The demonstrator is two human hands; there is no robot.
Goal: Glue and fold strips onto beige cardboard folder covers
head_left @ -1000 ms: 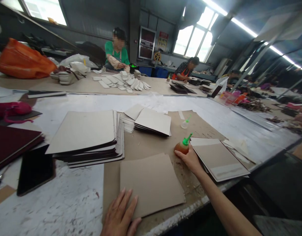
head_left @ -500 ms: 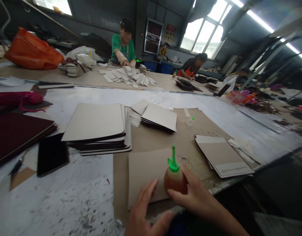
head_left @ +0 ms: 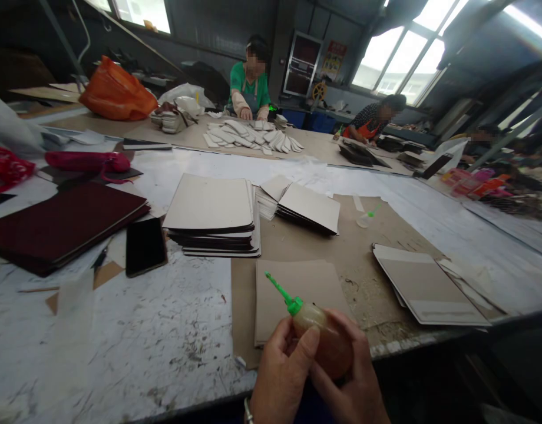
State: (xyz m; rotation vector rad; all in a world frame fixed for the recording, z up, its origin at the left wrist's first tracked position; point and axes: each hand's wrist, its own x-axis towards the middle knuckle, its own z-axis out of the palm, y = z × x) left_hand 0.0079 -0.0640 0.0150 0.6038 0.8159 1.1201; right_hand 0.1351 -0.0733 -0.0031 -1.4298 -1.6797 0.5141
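Observation:
Both my hands hold a small amber glue bottle [head_left: 326,341] with a green pointed nozzle, low over the table's near edge. My left hand [head_left: 282,371] wraps its left side with the thumb on top. My right hand [head_left: 353,383] cups it from the right and below. The nozzle points up and to the left, over a single grey cardboard sheet [head_left: 297,294] that lies flat on a brown paper mat [head_left: 363,277].
A tall stack of grey boards [head_left: 211,215] and a smaller stack [head_left: 308,206] lie beyond. More boards [head_left: 428,285] sit right, a second small bottle [head_left: 366,218] behind. A black phone [head_left: 145,253] and dark red covers [head_left: 63,227] lie left. Two people work at the far side.
The bottle went from the mat at the right to the near edge in my right hand. My left hand left the cardboard sheet and now grips the bottle too; the nozzle tilted left.

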